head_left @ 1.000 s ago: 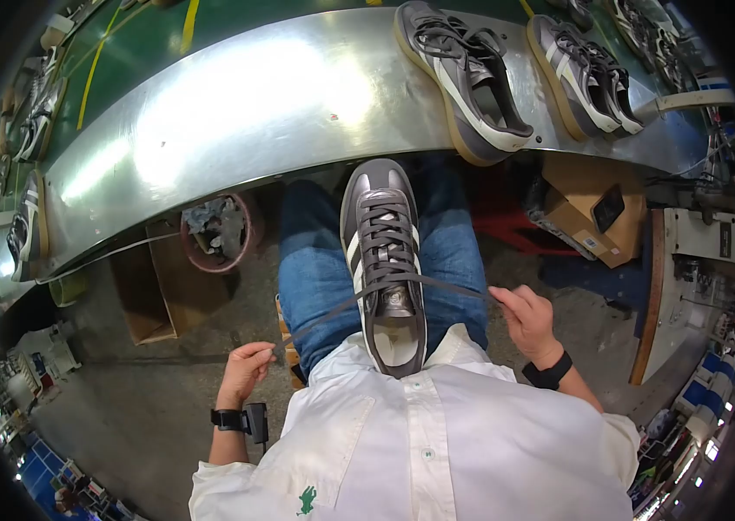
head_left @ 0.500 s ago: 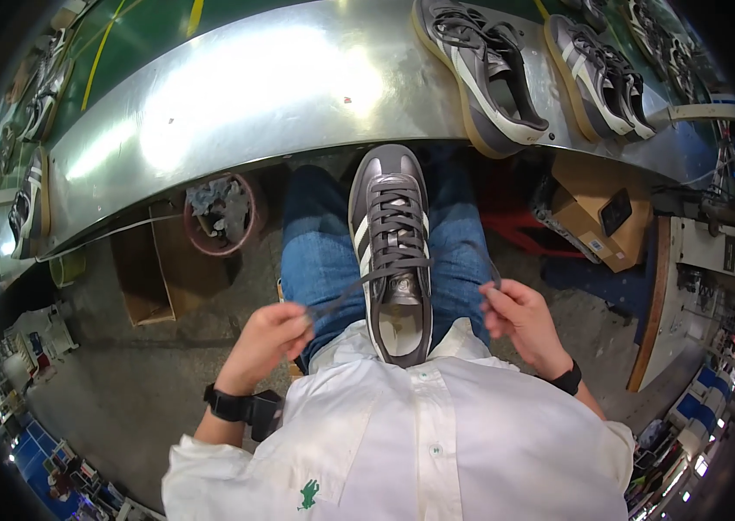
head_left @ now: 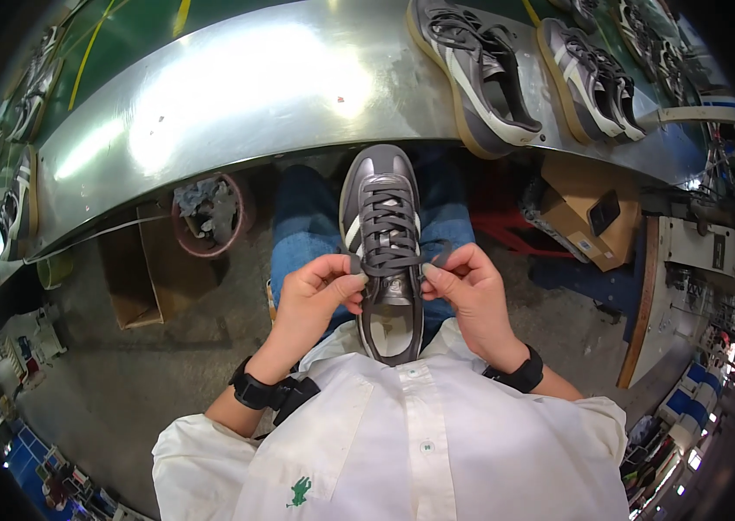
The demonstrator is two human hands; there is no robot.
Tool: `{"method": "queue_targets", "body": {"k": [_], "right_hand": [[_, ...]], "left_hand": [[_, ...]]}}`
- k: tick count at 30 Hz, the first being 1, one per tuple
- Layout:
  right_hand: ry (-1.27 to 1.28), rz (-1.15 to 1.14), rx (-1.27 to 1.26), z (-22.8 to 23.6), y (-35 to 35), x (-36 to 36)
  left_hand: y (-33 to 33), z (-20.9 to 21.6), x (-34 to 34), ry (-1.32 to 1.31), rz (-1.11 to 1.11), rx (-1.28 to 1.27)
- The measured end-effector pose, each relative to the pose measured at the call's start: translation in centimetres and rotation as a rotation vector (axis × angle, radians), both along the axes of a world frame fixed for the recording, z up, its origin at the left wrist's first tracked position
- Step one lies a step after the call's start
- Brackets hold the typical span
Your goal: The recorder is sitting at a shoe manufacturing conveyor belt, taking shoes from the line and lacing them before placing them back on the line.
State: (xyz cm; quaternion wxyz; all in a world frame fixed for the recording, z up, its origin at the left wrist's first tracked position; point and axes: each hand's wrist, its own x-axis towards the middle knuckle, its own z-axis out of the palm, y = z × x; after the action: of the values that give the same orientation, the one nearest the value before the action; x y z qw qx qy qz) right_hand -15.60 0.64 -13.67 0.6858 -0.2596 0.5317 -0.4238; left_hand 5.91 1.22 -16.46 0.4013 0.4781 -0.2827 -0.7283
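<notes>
A grey sneaker [head_left: 378,162] with white side stripes rests between my thighs, toe pointing away and its opening toward my shirt. Dark grey shoelaces [head_left: 390,227] cross its tongue through the eyelets. At the left edge of the upper rows, my left hand [head_left: 317,291] is closed, with one shoelace pinched between thumb and fingers. Across from it, my right hand [head_left: 470,293] pinches the other side's shoelace, a bit of which sticks up past the fingers. Both hands are close beside the shoe collar. Parts of the lace ends are hidden by my fingers.
Ahead runs a shiny metal bench edge [head_left: 237,113]. A laced sneaker [head_left: 470,82] and a pair of sneakers [head_left: 583,82] stand on its right. Underneath are a pink bucket [head_left: 248,217] of scraps, a cardboard box [head_left: 129,269] and another open carton [head_left: 569,204].
Both hands have come inward from wide apart to the shoe's sides. The laces, stretched outward before, are now gripped close to the upper eyelets.
</notes>
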Motion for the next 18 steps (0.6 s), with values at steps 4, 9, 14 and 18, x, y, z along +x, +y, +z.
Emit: {"method": "queue_targets", "body": {"k": [4, 9, 14, 18], "right_hand": [[0.038, 0.053, -0.002, 0.6, -0.5, 0.2], [0.019, 0.009, -0.064, 0.6, -0.2, 0.5], [0.286, 0.066, -0.349, -0.3, 0.5, 0.5], [0.63, 0.218, -0.426, 1.3, 0.3, 0.4]], "left_hand": [[0.5, -0.1, 0.1, 0.19, 0.041, 0.231], [0.7, 0.4, -0.4, -0.016, 0.009, 0.055], [0.8, 0.8, -0.5, -0.407, 0.025, -0.239], [1.0, 3.0, -0.8, -0.782, -0.046, -0.441]]}}
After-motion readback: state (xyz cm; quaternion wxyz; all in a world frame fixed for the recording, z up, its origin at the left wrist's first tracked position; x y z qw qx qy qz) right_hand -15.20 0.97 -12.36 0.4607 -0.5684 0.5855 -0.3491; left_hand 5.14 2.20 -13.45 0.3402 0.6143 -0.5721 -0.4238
